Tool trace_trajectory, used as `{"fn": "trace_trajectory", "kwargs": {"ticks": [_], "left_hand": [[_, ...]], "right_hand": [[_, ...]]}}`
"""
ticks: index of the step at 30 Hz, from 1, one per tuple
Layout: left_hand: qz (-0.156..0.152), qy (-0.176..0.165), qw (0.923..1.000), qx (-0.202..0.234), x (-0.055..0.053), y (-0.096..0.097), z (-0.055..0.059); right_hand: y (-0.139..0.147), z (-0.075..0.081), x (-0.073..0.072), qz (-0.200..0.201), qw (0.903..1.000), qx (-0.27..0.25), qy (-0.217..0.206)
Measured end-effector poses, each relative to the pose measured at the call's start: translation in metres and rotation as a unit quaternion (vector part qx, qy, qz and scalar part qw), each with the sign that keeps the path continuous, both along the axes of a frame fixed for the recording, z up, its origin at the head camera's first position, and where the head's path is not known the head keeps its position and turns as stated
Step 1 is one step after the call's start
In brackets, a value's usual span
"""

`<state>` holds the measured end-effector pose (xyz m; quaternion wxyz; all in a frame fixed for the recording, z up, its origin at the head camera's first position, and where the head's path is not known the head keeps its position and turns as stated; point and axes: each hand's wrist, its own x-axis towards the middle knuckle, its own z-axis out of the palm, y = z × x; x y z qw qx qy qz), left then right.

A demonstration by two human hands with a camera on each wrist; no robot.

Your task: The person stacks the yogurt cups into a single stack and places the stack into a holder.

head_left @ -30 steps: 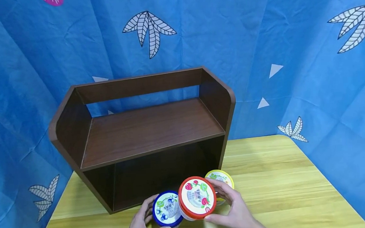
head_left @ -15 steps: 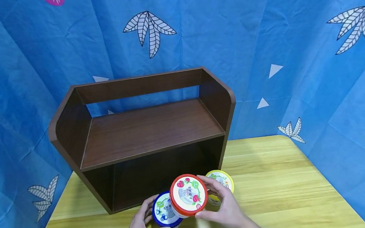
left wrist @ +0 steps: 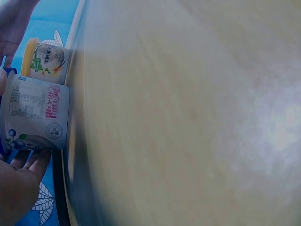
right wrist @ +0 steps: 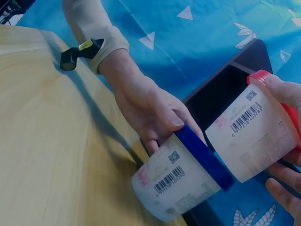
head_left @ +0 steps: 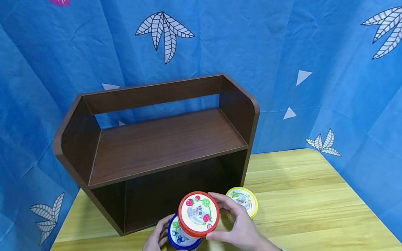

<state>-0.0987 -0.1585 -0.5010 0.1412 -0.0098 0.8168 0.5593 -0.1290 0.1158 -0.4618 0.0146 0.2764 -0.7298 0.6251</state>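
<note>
My left hand [head_left: 155, 247] grips a plastic tub with a blue, blueberry-printed lid [head_left: 180, 236], which stands on the table. In my right hand [head_left: 239, 228] is a like tub with a red, strawberry-printed lid [head_left: 198, 214], fingers and thumb round its rim. It is held up over the blue-lidded tub and hides part of that lid in the head view. From the right wrist, the red-lidded tub [right wrist: 254, 134] looks tilted, its base close by the blue lid [right wrist: 202, 157]; whether they touch, I cannot tell. A yellow-lidded tub [head_left: 244, 201] stands just beyond my right hand.
A dark brown two-level shelf [head_left: 167, 143] stands on the wooden table [head_left: 308, 211] behind the tubs, its lower compartment facing them. Blue patterned cloth [head_left: 251, 40] hangs behind and at both sides. Bare tabletop lies to the right.
My right hand has moved left with the red-lidded tub, which now covers more of the blue lid and leaves the yellow lid more in sight. The left hand has stayed put.
</note>
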Motion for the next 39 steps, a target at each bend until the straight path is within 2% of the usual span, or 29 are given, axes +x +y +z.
{"fn": "trace_trajectory", "kwargs": {"ticks": [6,29,39], "left_hand": [[-0.005,0.007,0.9999,0.011,0.0,0.0,-0.001],[0.005,0.0,1.0,0.004,-0.002,0.0,0.0],[0.013,0.013,0.9996,0.019,0.001,0.001,-0.001]], "right_hand": [[-0.005,-0.002,-0.004,0.016,0.9994,-0.012,0.028],[-0.017,0.0,-0.011,0.026,0.9986,0.009,0.045],[-0.021,-0.001,-0.013,0.03,0.9985,0.012,0.044]]}}
